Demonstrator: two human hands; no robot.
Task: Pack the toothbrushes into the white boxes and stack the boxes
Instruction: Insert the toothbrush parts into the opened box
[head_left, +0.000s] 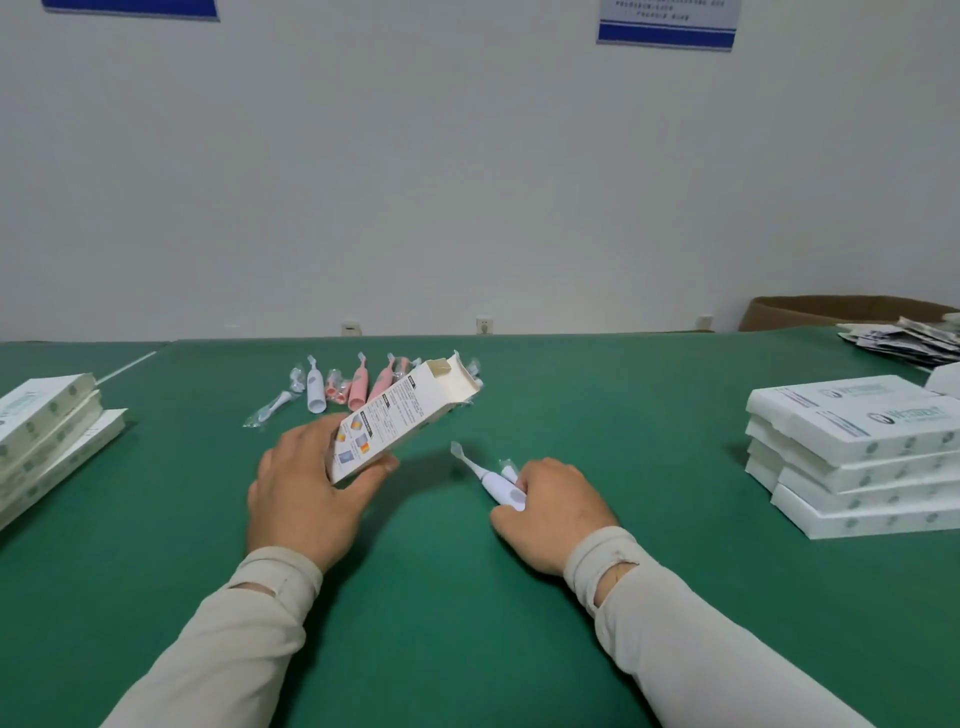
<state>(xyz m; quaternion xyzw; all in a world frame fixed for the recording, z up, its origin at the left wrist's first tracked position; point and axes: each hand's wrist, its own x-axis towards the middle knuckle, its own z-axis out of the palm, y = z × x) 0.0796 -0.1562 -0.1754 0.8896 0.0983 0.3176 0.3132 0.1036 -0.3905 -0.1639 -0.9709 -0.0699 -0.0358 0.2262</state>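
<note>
My left hand grips a white printed box by its near end; the box tilts up and away, and its far flaps stand open. My right hand holds a white toothbrush low over the green table, brush head pointing toward the box, with a wrapped spare head beside it. Several pink and white toothbrushes and wrapped brush heads lie in a row behind the box. A stack of white boxes stands at the right.
Another pile of white boxes lies at the left edge. Printed leaflets and a brown carton sit at the far right. A white wall with sockets runs behind the table.
</note>
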